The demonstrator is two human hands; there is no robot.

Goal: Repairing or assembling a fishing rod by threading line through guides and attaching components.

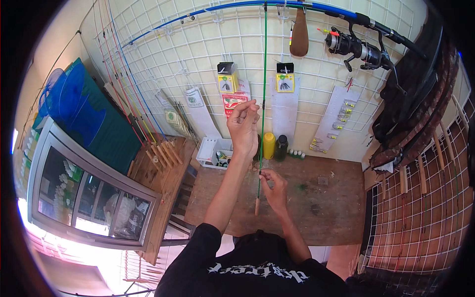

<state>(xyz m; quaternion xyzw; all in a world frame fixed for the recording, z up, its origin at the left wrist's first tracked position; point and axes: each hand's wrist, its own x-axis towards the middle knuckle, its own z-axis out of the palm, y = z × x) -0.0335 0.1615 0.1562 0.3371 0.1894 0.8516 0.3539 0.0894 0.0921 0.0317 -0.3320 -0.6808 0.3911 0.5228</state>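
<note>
A thin green fishing rod stands nearly upright over the wooden workbench, its cork grip at the bottom. My right hand pinches the rod just above that grip. My left hand is raised higher, just left of the rod, with thumb and fingertips pressed together. Whatever sits between those fingertips is too fine to make out. Both forearms come up from my dark-shirted body at the lower edge.
A white wire grid wall carries hook packets, a blue rod with a black spinning reel and a brown float. A yellow bottle, dark bottle and white tray stand at the bench's back. A rod rack and glass cabinet are left.
</note>
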